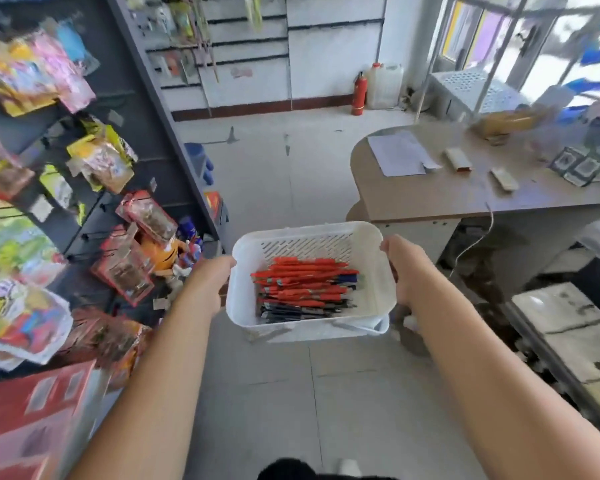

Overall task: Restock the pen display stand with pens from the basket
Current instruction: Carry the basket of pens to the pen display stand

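Both hands carry the white basket point(305, 244) out in front, over the tiled floor in the middle of the shop. The left hand point(210, 282) grips its left edge and the right hand point(407, 268) its right edge. Each thumb is hooked over the rim, while the other fingers are tucked under the basket and out of sight. The pens point(302, 289) lie in a loose heap on the bottom, mostly red with some dark ones at the near side, all pointing roughly left to right. This looks like the carrying step, with no pen taken out yet. The pen display stand cannot be made out in this view. To the left stands a dark rack hung with bright packets point(94, 161), and to the right a rounded counter point(447, 192) with a sheet of paper point(395, 154) on it. The next move likely calls for bringing the basket level to the stand and setting it down or holding it with one hand. That would free the other hand to pick out pens.
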Action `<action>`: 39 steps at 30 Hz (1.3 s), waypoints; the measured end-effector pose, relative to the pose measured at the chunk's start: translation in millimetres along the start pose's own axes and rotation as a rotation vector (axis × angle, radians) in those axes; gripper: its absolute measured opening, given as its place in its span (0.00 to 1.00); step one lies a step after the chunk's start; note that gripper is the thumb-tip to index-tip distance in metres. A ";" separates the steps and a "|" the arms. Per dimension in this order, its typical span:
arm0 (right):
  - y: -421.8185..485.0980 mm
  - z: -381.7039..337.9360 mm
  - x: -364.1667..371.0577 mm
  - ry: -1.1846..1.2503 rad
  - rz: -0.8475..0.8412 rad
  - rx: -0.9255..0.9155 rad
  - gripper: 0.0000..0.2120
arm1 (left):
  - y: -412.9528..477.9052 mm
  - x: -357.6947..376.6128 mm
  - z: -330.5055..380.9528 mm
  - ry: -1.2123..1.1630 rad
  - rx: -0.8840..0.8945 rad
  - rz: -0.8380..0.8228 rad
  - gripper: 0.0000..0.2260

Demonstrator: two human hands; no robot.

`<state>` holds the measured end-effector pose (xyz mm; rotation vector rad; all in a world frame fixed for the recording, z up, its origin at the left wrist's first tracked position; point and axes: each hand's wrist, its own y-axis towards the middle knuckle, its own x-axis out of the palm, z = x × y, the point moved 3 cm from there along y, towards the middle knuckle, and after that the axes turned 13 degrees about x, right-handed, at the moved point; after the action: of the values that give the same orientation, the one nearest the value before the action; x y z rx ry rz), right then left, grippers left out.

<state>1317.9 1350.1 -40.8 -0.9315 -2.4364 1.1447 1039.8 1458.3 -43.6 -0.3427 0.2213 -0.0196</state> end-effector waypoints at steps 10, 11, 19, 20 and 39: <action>184.1 -179.1 146.4 -0.034 -0.020 -0.004 0.04 | 275.7 37.7 80.9 -0.041 0.017 0.065 0.05; 202.2 -195.4 161.5 -0.039 -0.003 0.004 0.04 | 305.0 42.4 88.9 -0.035 0.011 0.051 0.05; 304.7 -347.5 262.5 0.019 -0.014 0.045 0.07 | 497.4 72.6 188.6 -0.028 -0.015 -0.019 0.07; 319.3 -365.3 271.4 0.033 -0.011 0.037 0.07 | 522.7 78.5 200.1 -0.023 -0.011 -0.027 0.09; 638.7 -768.1 468.2 -0.265 -0.090 -0.072 0.03 | 936.0 231.7 375.5 -0.063 -0.119 0.138 0.11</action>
<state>1630.5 2408.1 -43.0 -0.7207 -2.7143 1.2247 1330.7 2451.1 -62.0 -0.4450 0.1835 0.1412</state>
